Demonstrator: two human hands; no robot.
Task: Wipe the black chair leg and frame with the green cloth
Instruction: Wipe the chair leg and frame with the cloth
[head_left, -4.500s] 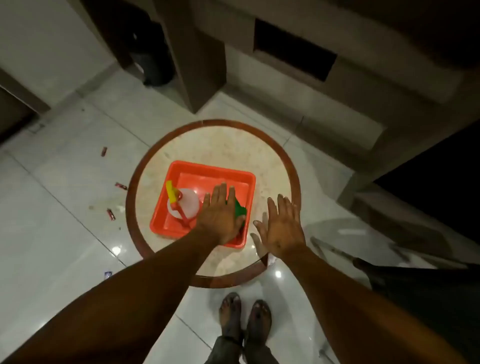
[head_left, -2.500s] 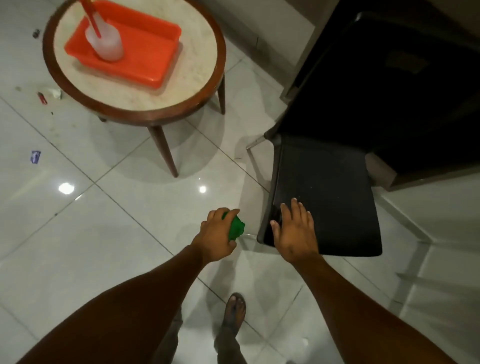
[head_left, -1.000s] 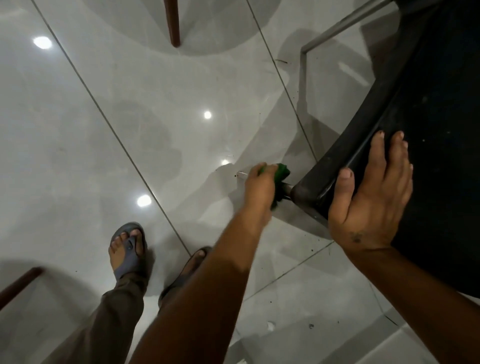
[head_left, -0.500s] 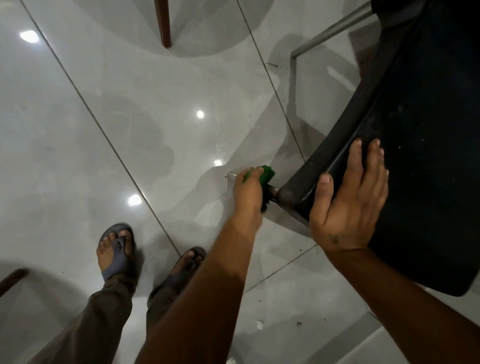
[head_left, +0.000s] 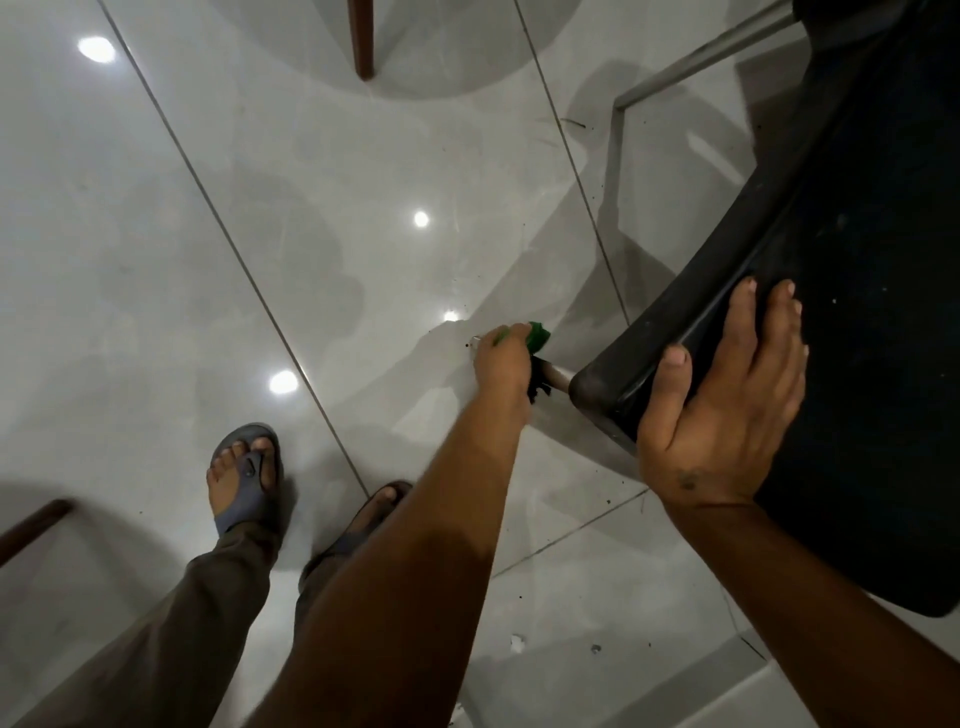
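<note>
The black chair (head_left: 852, 218) fills the right side, seen from above. My left hand (head_left: 503, 364) is closed on the green cloth (head_left: 538, 335), which is wrapped round the chair's front leg (head_left: 557, 378) just below the seat's front-left corner. Only a short metal stretch of that leg shows between cloth and seat. My right hand (head_left: 727, 410) lies flat on the seat's front-left corner, fingers spread over the top and thumb on the rim, holding nothing.
Glossy grey floor tiles (head_left: 260, 234) spread to the left. A wooden table leg (head_left: 360, 36) stands at the top, another wooden leg (head_left: 31, 527) at the left edge. My sandalled feet (head_left: 244, 478) are below. A metal chair frame bar (head_left: 701, 57) runs at upper right.
Since 4.5 s ago the cloth left the red tray and I bent to the chair. In the last second my left hand with the cloth slid slightly down the leg; my right hand stayed.
</note>
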